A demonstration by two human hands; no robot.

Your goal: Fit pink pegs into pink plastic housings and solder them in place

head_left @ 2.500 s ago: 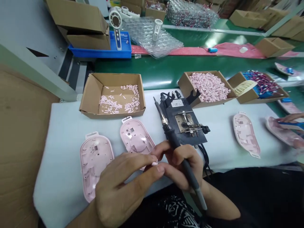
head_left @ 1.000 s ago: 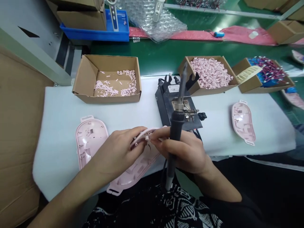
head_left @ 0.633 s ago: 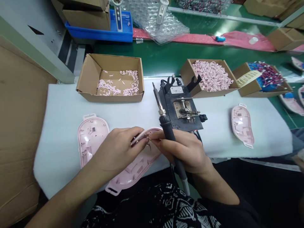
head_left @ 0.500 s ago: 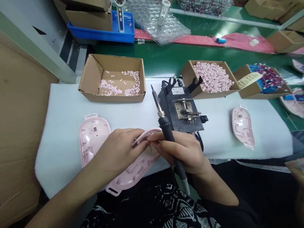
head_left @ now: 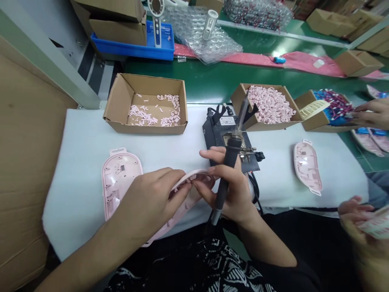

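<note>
My left hand (head_left: 158, 190) is closed on the edge of a pink plastic shell (head_left: 179, 213), which is tilted up above the front of the table. My right hand (head_left: 232, 186) has a soldering iron (head_left: 226, 178) lying across it, tip pointing up and away. Its thumb and a finger also touch the shell's upper rim, near small pink posts inside. My fingers partly hide the shell's inside. Behind the iron stands a dark soldering stand (head_left: 217, 132). A second pink shell (head_left: 121, 172) lies on the white cloth, left of my hands.
A cardboard box (head_left: 146, 129) with small pink parts stands at the back left. Another box (head_left: 264, 126) holds many pink pieces. Farther right, a co-worker's hand (head_left: 372, 113) is at a box of wires (head_left: 331, 103). One more pink shell (head_left: 306, 166) lies on the right.
The soldering iron has swung more upright and its tip has moved right, as my right fingers shifted on the shell. The shell has tilted. A co-worker's hands have come in at the right.
</note>
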